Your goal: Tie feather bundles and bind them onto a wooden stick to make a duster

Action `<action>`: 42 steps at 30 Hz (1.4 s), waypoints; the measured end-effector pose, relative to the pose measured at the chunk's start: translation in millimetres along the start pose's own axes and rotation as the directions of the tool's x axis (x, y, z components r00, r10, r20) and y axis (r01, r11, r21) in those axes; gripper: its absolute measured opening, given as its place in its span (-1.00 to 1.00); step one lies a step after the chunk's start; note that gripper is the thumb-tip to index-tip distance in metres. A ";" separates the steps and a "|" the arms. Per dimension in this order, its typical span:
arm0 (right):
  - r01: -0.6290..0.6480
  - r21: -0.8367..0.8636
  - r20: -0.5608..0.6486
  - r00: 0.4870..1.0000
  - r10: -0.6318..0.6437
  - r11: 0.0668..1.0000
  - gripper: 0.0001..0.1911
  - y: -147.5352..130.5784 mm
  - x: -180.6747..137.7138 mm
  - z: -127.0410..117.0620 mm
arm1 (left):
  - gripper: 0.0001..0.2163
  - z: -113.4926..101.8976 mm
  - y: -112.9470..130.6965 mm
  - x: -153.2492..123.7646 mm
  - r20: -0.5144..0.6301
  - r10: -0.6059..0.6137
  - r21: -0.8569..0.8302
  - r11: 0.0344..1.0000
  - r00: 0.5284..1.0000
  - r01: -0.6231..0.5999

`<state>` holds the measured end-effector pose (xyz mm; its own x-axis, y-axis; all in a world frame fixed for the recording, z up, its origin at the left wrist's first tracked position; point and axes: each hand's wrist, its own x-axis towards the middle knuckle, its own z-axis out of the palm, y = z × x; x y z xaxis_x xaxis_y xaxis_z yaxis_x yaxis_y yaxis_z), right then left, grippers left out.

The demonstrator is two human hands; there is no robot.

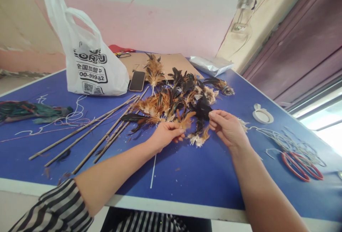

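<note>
A pile of brown, black and white feathers (181, 98) lies in the middle of the blue table (203, 175). My left hand (166, 135) is closed in a pinch on an orange-brown feather (187, 120) at the pile's near edge. My right hand (227, 128) pinches a black feather (201, 112) just to the right of it. The two hands are a short gap apart. Several thin bamboo sticks (93, 132) lie fanned out to the left of my left hand.
A white plastic bag (91, 64) stands at the back left, with a phone (137, 81) beside it and cardboard (171, 64) behind. Dark green feathers (29, 111) and string lie far left. A tape roll (262, 115), white cord (288, 143) and red rings (301, 166) sit at right.
</note>
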<state>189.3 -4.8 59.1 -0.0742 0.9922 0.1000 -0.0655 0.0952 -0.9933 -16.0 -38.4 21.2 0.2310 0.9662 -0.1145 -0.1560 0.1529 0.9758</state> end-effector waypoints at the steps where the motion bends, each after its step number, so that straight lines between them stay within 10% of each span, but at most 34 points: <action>1: 0.025 -0.177 0.000 1.000 -0.025 0.984 -0.79 -2.3 0.5 -6.8 | -0.81 -1.2 0.0 0.7 -0.010 -0.018 -0.045 0.999 1.000 0.018; 7: 0.200 -0.814 0.312 0.942 0.121 0.545 -0.85 -8.7 2.7 -34.0 | -0.83 -4.9 -1.5 4.4 -0.064 -0.129 -0.205 0.972 0.990 0.113; 29: 0.374 -0.883 0.454 0.836 0.308 0.284 -0.81 12.8 8.7 -34.3 | -0.92 -5.5 -3.7 4.1 0.055 -0.234 -0.278 0.930 0.971 0.240; 42: 0.023 -0.625 0.579 0.684 0.444 0.780 -0.89 -21.4 -13.9 -25.7 | -0.79 -6.5 1.7 2.8 0.042 -0.102 -0.184 0.977 0.994 0.108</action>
<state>217.3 -18.6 77.5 -0.6562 0.6741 -0.3391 0.5691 0.1471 -0.8090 -21.8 -34.1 21.3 0.2854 0.9361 -0.2054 -0.3043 0.2917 0.9068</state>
